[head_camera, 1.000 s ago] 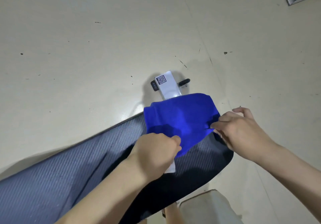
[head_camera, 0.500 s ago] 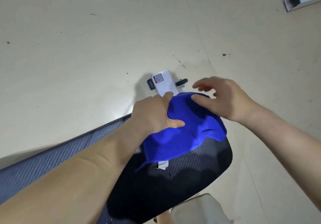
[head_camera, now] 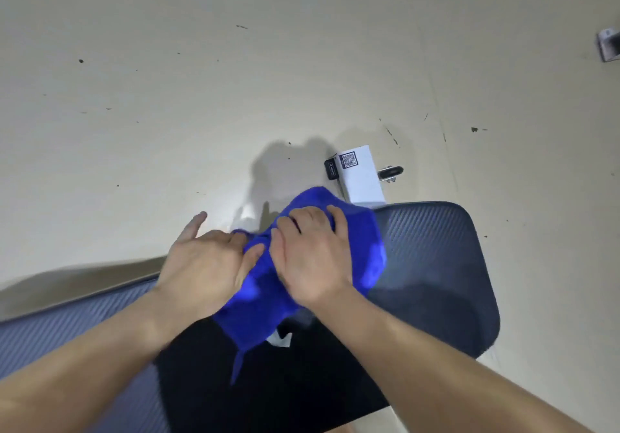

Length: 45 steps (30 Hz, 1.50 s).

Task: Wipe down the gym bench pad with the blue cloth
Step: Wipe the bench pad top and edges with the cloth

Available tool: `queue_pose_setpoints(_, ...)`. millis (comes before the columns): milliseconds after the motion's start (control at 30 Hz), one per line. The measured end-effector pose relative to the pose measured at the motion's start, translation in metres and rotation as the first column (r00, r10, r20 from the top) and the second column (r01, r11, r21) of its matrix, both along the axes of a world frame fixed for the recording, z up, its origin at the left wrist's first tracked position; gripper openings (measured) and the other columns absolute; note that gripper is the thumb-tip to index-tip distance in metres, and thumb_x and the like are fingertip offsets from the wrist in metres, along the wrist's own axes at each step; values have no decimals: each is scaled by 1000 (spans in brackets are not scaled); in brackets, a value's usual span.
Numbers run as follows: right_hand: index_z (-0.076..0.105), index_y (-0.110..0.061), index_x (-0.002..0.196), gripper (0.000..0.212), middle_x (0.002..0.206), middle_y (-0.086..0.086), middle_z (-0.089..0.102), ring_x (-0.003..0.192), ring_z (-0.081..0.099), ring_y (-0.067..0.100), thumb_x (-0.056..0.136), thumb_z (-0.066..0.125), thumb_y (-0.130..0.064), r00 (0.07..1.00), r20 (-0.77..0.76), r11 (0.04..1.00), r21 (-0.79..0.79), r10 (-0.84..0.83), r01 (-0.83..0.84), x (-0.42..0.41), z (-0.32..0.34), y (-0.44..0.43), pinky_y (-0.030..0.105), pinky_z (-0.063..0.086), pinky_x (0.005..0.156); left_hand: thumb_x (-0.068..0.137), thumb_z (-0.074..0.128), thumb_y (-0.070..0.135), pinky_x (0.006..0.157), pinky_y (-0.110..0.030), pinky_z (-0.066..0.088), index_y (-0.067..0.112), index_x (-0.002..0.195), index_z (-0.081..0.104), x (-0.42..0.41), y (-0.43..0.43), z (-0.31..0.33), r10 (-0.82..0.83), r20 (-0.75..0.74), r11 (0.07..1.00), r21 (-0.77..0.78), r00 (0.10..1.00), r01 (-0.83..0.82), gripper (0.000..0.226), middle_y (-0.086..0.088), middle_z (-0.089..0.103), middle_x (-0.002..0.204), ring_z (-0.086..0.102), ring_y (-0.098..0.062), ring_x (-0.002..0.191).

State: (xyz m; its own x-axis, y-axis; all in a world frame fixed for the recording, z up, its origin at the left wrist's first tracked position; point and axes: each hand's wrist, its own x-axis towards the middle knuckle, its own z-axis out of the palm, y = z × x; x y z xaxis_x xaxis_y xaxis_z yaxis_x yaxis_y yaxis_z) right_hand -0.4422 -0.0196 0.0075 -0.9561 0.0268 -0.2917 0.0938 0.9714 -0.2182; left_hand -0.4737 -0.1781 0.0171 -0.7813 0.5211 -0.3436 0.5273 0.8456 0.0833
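The blue cloth (head_camera: 364, 251) lies bunched on the far edge of the dark ribbed gym bench pad (head_camera: 443, 264). My right hand (head_camera: 312, 258) presses flat on top of the cloth with its fingertips curled into the folds. Beside it, my left hand (head_camera: 208, 261) rests on the cloth's left edge at the pad's rim, thumb against the fabric and fingers spread toward the floor. A white tag (head_camera: 280, 340) peeks out under the cloth's near corner.
The bench's white frame post (head_camera: 364, 180) with a QR label and a black adjustment knob (head_camera: 391, 171) stands just beyond the pad. Beige floor surrounds the bench. Part of a white metal bracket (head_camera: 609, 44) shows at the far right edge.
Both hands moved from pinching the cloth's edges to pressing on top of it. The cloth has bunched up and slid left along the pad's far edge. The view shifted left.
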Motion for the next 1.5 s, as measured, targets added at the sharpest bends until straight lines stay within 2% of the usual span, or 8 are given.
queue_pose_setpoints(267,65,-14,91,40,92,4,64,91,56,26,95,32,-37,978,-66,977,-77,196,-200,-3,-2,-34,39,37,89,89,19,56,74,-36,47,22,78,68,-2,-49,5,90,129,993,-88,988,-79,61,2,65,60,64,-24,65)
queue_pose_setpoints(367,65,-10,91,36,88,8,63,85,57,30,95,41,-36,965,-133,972,-35,228,-234,-5,-4,7,41,40,79,86,23,56,78,-35,49,18,110,62,7,-13,8,165,160,982,67,973,-177,59,-3,70,80,65,-27,81)
queue_pose_setpoints(500,64,-12,112,43,121,11,63,118,54,31,94,38,-40,974,-122,981,54,191,-185,-1,-6,81,42,35,99,89,25,57,82,-35,44,24,128,42,5,61,8,191,263,964,133,946,-232,54,1,62,115,58,-23,107)
queue_pose_setpoints(667,41,-21,145,55,155,7,34,145,24,25,98,27,-46,994,-108,996,88,13,-3,26,-1,165,43,16,117,88,26,63,66,-34,34,17,121,42,-3,151,-6,104,145,986,115,984,-121,59,-5,57,109,56,-27,96)
queue_pose_setpoints(867,20,-21,153,58,163,6,10,150,8,24,100,25,-44,962,-116,966,55,-245,253,79,-7,185,46,16,117,89,18,58,115,-46,15,14,151,13,30,190,-20,-43,-64,985,162,997,53,76,-13,19,157,18,-28,144)
queue_pose_setpoints(1133,22,-13,153,61,160,14,19,147,19,30,99,27,-40,929,-131,922,139,-345,362,158,-9,178,49,25,113,93,23,53,119,-47,0,15,151,8,108,193,-13,-183,-45,970,155,982,188,72,-10,-1,161,-5,-22,148)
queue_pose_setpoints(1333,20,-5,152,66,159,22,15,147,15,38,97,25,-42,864,-112,871,-39,-491,490,227,-11,161,45,22,116,92,36,41,116,-49,17,10,147,31,190,196,-12,-232,-65,950,199,971,240,63,-12,20,157,16,-24,146)
queue_pose_setpoints(1500,12,-8,154,75,163,12,8,150,1,23,97,21,-57,685,352,635,-262,-638,727,298,-35,142,37,5,122,91,40,41,115,-48,18,9,147,29,217,199,-13,-293,-86,939,161,952,303,65,-12,23,157,20,-25,145)
